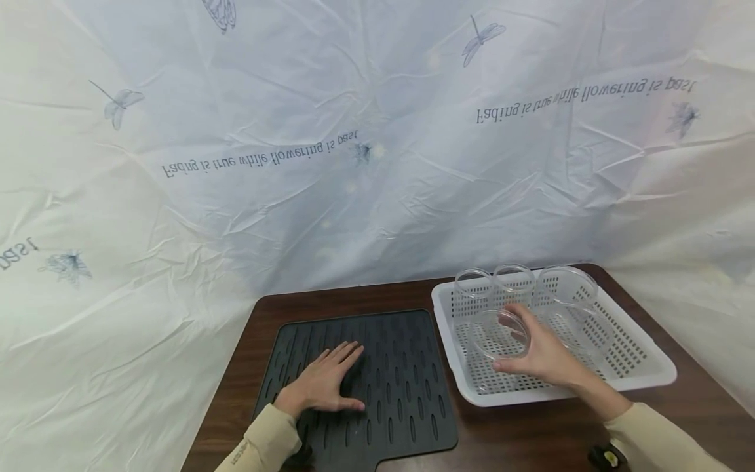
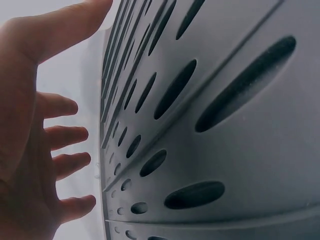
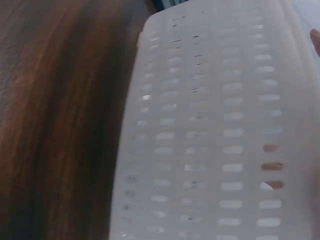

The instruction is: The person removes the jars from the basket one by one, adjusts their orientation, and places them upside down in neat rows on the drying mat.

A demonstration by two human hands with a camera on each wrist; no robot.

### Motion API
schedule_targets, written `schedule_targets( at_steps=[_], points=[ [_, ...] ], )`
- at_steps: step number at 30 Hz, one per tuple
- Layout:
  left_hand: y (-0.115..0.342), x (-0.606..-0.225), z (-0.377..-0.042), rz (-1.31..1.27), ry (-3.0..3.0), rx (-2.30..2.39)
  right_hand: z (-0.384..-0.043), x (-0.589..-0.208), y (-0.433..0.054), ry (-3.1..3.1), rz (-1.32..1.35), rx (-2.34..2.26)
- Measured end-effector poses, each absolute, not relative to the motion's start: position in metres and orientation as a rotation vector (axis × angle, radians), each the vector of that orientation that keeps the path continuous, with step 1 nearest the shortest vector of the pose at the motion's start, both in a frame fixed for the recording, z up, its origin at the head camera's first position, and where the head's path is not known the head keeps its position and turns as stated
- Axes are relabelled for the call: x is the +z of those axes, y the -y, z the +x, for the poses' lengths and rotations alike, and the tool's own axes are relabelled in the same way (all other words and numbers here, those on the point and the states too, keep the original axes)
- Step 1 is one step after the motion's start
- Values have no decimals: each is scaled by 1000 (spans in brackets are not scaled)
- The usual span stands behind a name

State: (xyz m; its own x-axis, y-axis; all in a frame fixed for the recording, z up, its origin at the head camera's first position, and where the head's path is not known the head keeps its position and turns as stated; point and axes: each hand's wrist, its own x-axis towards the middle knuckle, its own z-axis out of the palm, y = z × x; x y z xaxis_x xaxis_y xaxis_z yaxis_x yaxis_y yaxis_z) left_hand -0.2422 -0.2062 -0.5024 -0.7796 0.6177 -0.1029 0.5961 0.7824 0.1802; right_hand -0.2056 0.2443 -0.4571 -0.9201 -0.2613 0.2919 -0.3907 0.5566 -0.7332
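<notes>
My right hand [image 1: 545,354] reaches into a white perforated basket [image 1: 655,370] and grips a clear round bowl [image 1: 492,337] near its rim, thumb on the near side and fingers on the far side. In the right wrist view the basket's slotted side [image 3: 210,125] hides most of that hand; only a fingertip [image 3: 315,42] shows past the edge. Over a dark grey drying mat [image 1: 407,373], my left hand [image 1: 324,380] is spread palm down, holding nothing. The left wrist view shows its straight fingers apart, beside the mat's slotted surface [image 2: 250,160].
Along the basket's far side stand more clear round containers: two smaller ones [image 1: 473,283] [image 1: 514,278] and a wider one [image 1: 567,286]. Another clear piece [image 1: 580,328] sits right of my hand. A brown wooden table [image 1: 507,432] carries everything, with a printed white sheet [image 1: 377,210] hanging behind.
</notes>
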Motion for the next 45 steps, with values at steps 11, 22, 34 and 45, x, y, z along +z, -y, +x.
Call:
schedule_targets(
  at_steps=[11,22,34,45],
  points=[
    [205,-500,-242,932,-2796,198,-221,-473,-259,2499,853,1748],
    [208,-499,-241,889,-2791,224,-227,-471,-255,2620,797,1855],
    [207,-500,-238,836,-2784,220,-219,-474,-253,2560,783,1643],
    [204,-500,-239,883,-2797,257,-217,-469,-252,2471,783,1615]
  ],
)
